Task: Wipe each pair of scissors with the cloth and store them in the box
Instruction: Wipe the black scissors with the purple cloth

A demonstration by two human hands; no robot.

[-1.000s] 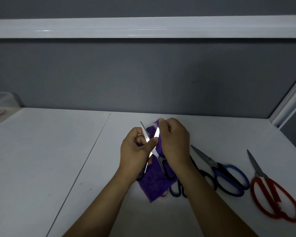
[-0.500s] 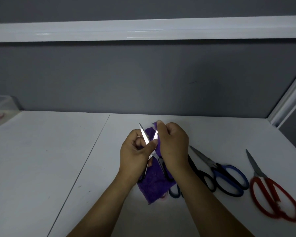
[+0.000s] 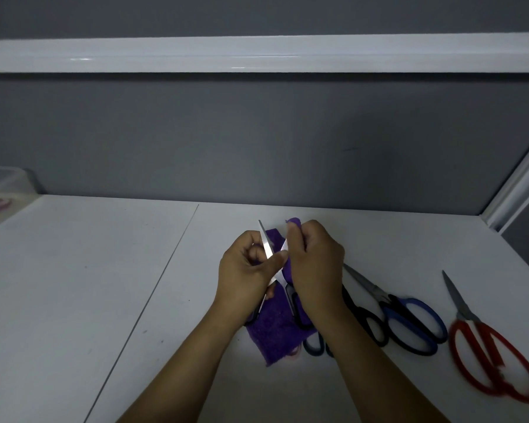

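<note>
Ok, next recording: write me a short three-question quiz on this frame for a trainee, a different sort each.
1. True or false: the red scissors lie on the table, right of the blue scissors.
2. What does the right hand pinch? A: the cloth. B: the red scissors. C: a pen.
3. Fill in: the left hand grips the held scissors, whose blades are ___ (open or closed).
Key: 1 true; 2 A; 3 open.
</note>
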